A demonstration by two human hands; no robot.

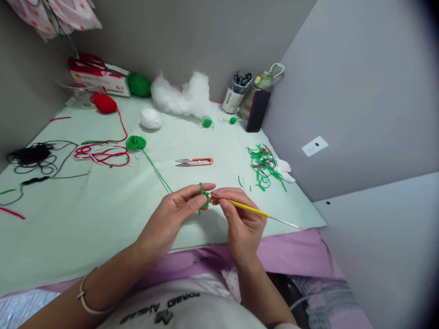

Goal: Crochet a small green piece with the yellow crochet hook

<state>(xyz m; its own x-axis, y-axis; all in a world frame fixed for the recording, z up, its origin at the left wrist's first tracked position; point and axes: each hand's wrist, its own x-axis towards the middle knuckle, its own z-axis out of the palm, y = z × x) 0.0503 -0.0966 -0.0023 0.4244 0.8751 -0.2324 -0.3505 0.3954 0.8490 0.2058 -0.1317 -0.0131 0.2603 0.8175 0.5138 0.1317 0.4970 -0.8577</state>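
Between the thumb and fingers of my left hand [174, 210] is a small green crochet piece [205, 199], with yarn looped over the index finger. My right hand [242, 224] grips a crochet hook [248, 209] by its yellow handle, and the metal tip meets the green stitches. A green strand [157, 170] runs from my left hand back to a green yarn ball [136, 142]. Beyond my hands lie thread snips [194, 161] with orange handles. My fingers partly hide the crochet piece.
Green yarn scraps [264, 167] lie at the right. A phone [258, 111] leans on a bottle [264, 80] beside a pen cup [235, 97]. White stuffing [181, 96], a white yarn ball [150, 118] and red yarn [105, 103] sit toward the back; black yarn [30, 155] is left.
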